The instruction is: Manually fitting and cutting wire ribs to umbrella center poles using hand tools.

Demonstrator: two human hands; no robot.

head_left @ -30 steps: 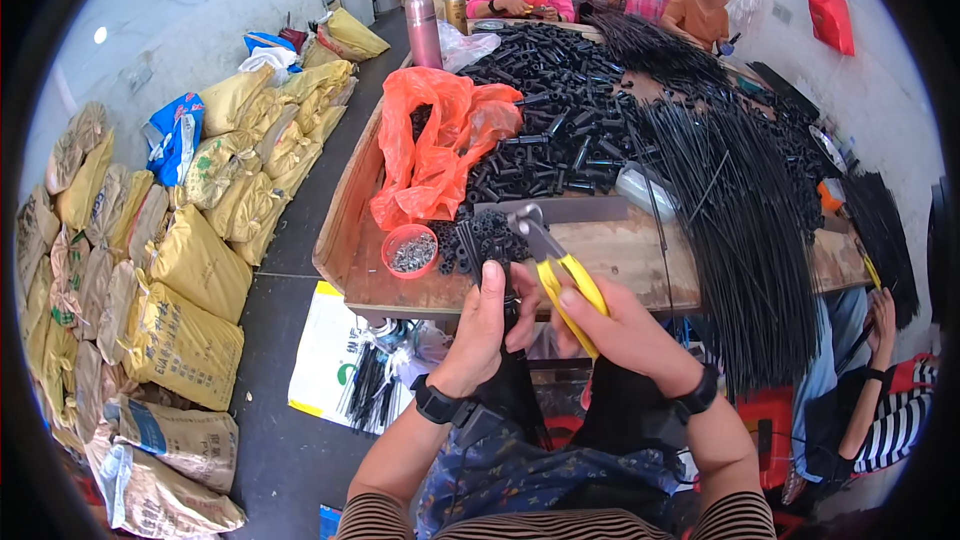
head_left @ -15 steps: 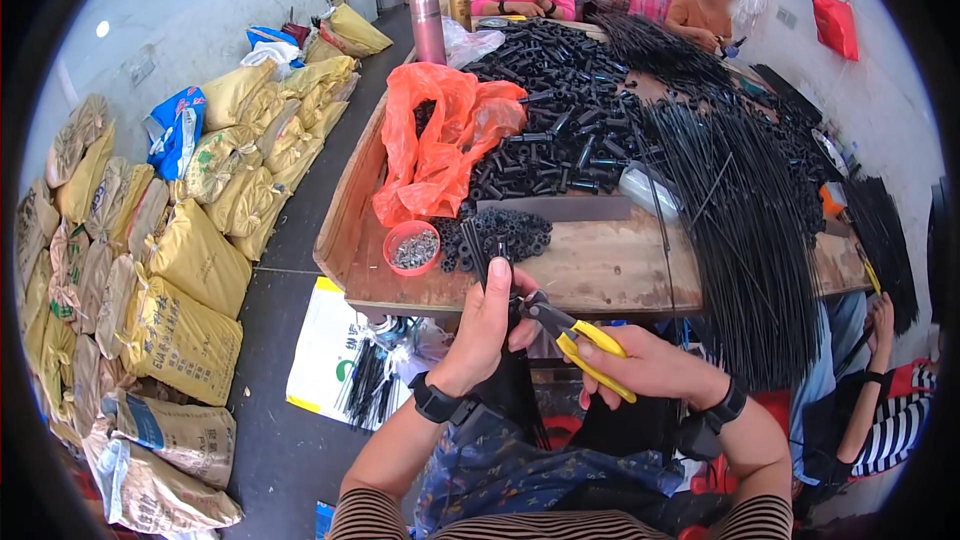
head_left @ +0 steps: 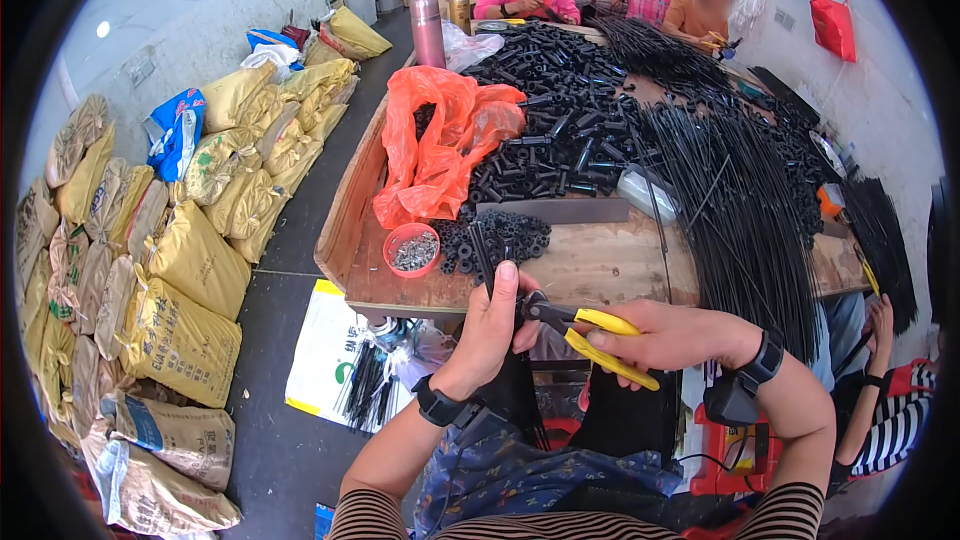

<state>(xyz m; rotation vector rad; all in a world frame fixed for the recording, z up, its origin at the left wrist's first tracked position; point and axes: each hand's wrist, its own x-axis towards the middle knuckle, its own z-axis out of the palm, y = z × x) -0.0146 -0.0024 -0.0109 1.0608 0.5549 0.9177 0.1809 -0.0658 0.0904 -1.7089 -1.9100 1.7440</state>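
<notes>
My left hand (head_left: 482, 340) is closed around a bundle of thin black rods (head_left: 481, 252), their ends sticking up past my thumb and more length hanging below. Yellow-handled pliers (head_left: 607, 321) are gripped in my right hand (head_left: 672, 332). The jaws of the pliers meet the black pieces at my left fingertips; exactly what they bite on is hidden. Just beyond, on the table edge, lies a pile of small black rings (head_left: 510, 235). Beside it stands a red bowl (head_left: 412, 274) of small silver metal pieces.
The wooden table (head_left: 610, 265) carries heaps of black tubular parts (head_left: 560, 90), long black rods (head_left: 745, 210) overhanging the edge, an orange plastic bag (head_left: 410, 160) and a pink flask (head_left: 427, 30). Stacked sacks (head_left: 190, 340) line the left. Several people work around; one person's hand (head_left: 880, 325) is at right.
My right hand has moved slightly right, its elbow swinging outward, and the pliers lie flatter. My left hand has shifted a little, still holding the rods.
</notes>
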